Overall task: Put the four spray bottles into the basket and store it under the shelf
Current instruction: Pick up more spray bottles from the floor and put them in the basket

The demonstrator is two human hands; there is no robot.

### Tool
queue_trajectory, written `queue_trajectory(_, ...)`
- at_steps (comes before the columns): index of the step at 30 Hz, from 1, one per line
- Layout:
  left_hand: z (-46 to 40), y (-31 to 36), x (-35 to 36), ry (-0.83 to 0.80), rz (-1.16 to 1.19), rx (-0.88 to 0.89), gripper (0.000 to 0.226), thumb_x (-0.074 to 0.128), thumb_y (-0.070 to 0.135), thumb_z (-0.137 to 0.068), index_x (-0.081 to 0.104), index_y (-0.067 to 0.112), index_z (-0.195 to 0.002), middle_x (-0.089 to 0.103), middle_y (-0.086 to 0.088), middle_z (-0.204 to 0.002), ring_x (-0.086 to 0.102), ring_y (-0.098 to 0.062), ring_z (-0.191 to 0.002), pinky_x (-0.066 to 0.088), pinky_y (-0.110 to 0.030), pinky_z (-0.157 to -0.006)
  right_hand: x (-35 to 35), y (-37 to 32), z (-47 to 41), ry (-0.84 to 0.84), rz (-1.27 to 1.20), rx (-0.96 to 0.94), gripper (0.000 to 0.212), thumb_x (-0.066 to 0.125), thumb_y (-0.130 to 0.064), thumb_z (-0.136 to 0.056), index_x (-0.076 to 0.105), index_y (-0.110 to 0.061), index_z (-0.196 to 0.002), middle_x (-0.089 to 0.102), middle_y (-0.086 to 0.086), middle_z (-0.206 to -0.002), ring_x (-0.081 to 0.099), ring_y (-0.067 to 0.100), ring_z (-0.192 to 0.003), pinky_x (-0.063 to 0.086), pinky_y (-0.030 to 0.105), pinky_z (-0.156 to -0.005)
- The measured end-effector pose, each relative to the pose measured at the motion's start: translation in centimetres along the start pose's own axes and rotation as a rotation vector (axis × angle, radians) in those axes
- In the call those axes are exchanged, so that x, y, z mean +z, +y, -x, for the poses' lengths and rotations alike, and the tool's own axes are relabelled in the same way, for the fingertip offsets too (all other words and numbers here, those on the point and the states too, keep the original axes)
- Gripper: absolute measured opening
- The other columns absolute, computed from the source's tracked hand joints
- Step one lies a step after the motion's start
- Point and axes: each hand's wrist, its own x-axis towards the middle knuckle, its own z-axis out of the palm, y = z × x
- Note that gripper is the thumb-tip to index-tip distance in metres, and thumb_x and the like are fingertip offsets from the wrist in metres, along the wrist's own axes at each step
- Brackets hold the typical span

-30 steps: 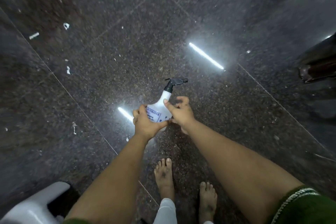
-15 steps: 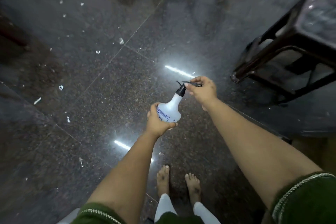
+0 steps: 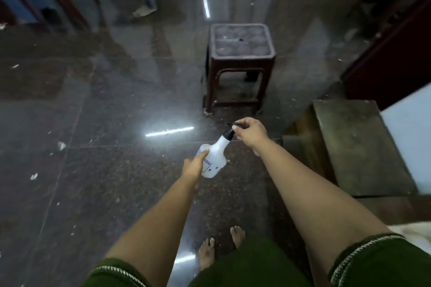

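A white spray bottle [image 3: 215, 155] with a black trigger head and a blue-printed label hangs tilted in front of me, above the dark polished floor. My left hand [image 3: 194, 165] is wrapped around its round body from the left. My right hand [image 3: 250, 134] pinches the black trigger head at the top of the neck. No basket, no shelf and no other spray bottle shows in this view.
A dark brown plastic stool [image 3: 239, 65] stands on the floor just beyond the bottle. A grey-green stone step [image 3: 356, 147] lies to the right, with a dark red panel [image 3: 391, 53] behind it. My bare feet [image 3: 221, 247] are below. Dark furniture legs [image 3: 70, 0] stand at the far left.
My view has lifted and turned, bringing the whole stool and the step into sight. The bottle stays in both hands; my right hand went from its neck to the trigger head.
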Motion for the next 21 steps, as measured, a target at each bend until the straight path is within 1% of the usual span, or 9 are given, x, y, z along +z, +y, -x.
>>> queue_trajectory(3, 0.4, 1.1, 4.3, -0.044, -0.155, 0.008, 0.084, 0.078, 0.044, -0.068, 0.044, -0.001, -0.131, 0.060, -0.017, -0.123, 0.064, -0.033, -0.104, 0.053, -0.049, -0.094, -5.4, 1.2, 1.1, 0.074, -0.027, 0.036, 0.014, 0.067, -0.016, -0.084, 0.062, -0.018, -0.097, 0.069, 0.011, -0.102, 0.069, 0.029, -0.093, 0.056, 0.045, -0.088)
queue_trajectory(5, 0.4, 1.5, 7.5, -0.121, -0.252, 0.017, 0.083, 0.079, 0.045, -0.068, 0.049, 0.000, -0.130, 0.062, -0.018, -0.124, 0.064, -0.035, -0.106, 0.052, -0.050, -0.095, -9.0, 2.7, 2.0, 0.168, -0.007, 0.038, 0.012, 0.067, -0.021, -0.084, 0.062, -0.022, -0.095, 0.069, 0.007, -0.099, 0.068, 0.025, -0.090, 0.057, 0.038, -0.085)
queue_trajectory(7, 0.9, 1.5, 11.3, -0.204, -0.367, 0.016, 0.083, 0.079, 0.046, -0.068, 0.051, 0.000, -0.131, 0.060, -0.020, -0.127, 0.063, -0.036, -0.109, 0.051, -0.049, -0.097, -12.6, 4.4, 3.2, 0.285, 0.062, 0.025, 0.014, 0.066, -0.026, -0.084, 0.064, -0.023, -0.098, 0.067, 0.001, -0.098, 0.062, 0.018, -0.088, 0.048, 0.027, -0.076)
queue_trajectory(9, 1.7, 1.0, 15.2, -0.266, -0.473, 0.022, 0.081, 0.079, 0.045, -0.070, 0.051, -0.002, -0.131, 0.059, -0.021, -0.129, 0.062, -0.036, -0.111, 0.051, -0.049, -0.097, -16.0, 6.3, 4.6, 0.393, 0.081, 0.034, 0.017, 0.065, -0.026, -0.085, 0.064, -0.020, -0.100, 0.066, 0.002, -0.101, 0.058, 0.017, -0.089, 0.040, 0.024, -0.076)
queue_trajectory(12, 4.0, -1.0, 21.2, -0.377, -0.626, 0.067, 0.071, 0.078, 0.041, -0.072, 0.057, -0.002, -0.124, 0.063, -0.021, -0.124, 0.063, -0.035, -0.107, 0.051, -0.049, -0.097, -20.7, 9.6, 7.5, 0.543, 0.011, 0.113, 0.019, 0.064, -0.026, -0.085, 0.064, -0.017, -0.102, 0.067, 0.007, -0.107, 0.060, 0.022, -0.096, 0.042, 0.026, -0.077)
queue_trajectory(14, 5.9, -2.8, 25.1, -0.437, -0.714, 0.074, 0.069, 0.078, 0.042, -0.072, 0.059, -0.003, -0.121, 0.063, -0.022, -0.122, 0.062, -0.037, -0.108, 0.051, -0.050, -0.097, -23.9, 12.0, 9.7, 0.628, -0.035, 0.180, 0.020, 0.064, -0.028, -0.086, 0.063, -0.017, -0.103, 0.067, 0.007, -0.106, 0.061, 0.024, -0.095, 0.046, 0.029, -0.077)
queue_trajectory(16, 7.7, -4.9, 28.9, -0.518, -0.795, 0.081, 0.067, 0.076, 0.042, -0.075, 0.059, -0.006, -0.120, 0.062, -0.023, -0.122, 0.061, -0.038, -0.109, 0.050, -0.051, -0.097, -27.1, 14.3, 12.2, 0.704, -0.100, 0.226, 0.016, 0.063, -0.026, -0.087, 0.062, -0.018, -0.100, 0.066, 0.006, -0.102, 0.063, 0.026, -0.092, 0.052, 0.035, -0.078)
queue_trajectory(18, 9.7, -7.3, 32.5, -0.607, -0.864, 0.085, 0.063, 0.075, 0.039, -0.078, 0.060, -0.008, -0.118, 0.062, -0.024, -0.122, 0.062, -0.037, -0.109, 0.050, -0.051, -0.097, -30.0, 16.8, 14.9, 0.791, -0.135, 0.256, 0.009, 0.063, -0.024, -0.087, 0.062, -0.021, -0.094, 0.063, 0.000, -0.096, 0.060, 0.021, -0.089, 0.047, 0.030, -0.074)
queue_trajectory(21, 12.6, -11.2, 37.2, -0.719, -0.911, 0.062, 0.062, 0.075, 0.035, -0.079, 0.058, -0.008, -0.120, 0.062, -0.023, -0.123, 0.062, -0.036, -0.109, 0.051, -0.051, -0.097, -33.8, 20.5, 19.0, 0.927, -0.163, 0.328, 0.011, 0.064, -0.025, -0.085, 0.065, -0.021, -0.096, 0.059, -0.004, -0.092, 0.054, 0.014, -0.083, 0.038, 0.023, -0.071)
